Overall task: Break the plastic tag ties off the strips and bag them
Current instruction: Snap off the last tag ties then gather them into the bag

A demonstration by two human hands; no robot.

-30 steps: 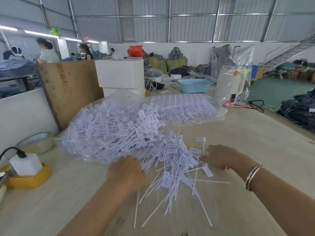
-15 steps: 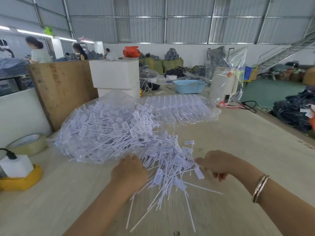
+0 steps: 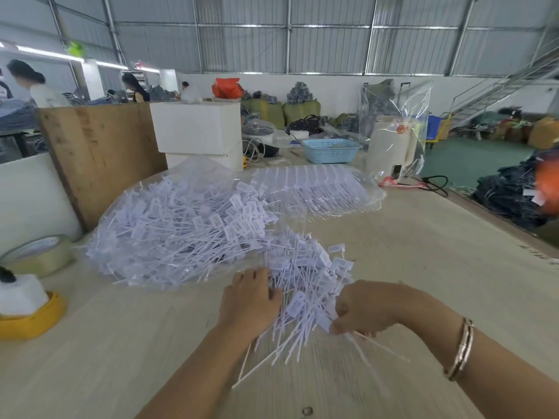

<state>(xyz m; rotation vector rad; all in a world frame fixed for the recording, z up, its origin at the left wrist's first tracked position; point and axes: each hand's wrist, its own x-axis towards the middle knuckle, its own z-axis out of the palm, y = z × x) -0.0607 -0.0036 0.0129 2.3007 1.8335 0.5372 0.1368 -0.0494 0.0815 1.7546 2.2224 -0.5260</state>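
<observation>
I have both hands in the loose heap of ties (image 3: 305,282) on the table (image 3: 423,252), just in front of me. My left hand (image 3: 249,300) lies palm-down over the near edge of the heap, fingers bent onto the ties, pressing more than gripping as far as I can see. My right hand (image 3: 361,309) is curled around a bunch of ties, their thin tails fanning out below my fingers. Just beyond the heap, touching it, the big clear bag (image 3: 169,228) is already bulging with ties, so I'd judge a good share of the work done. Farther back lies a second clear bag (image 3: 320,189) with ties lined up in neat rows, which I take to be strips not yet broken apart, so plenty is left, plus this heap to bag. Each tie has a small flat tab with faint printing, too small and blurred for me to read.
</observation>
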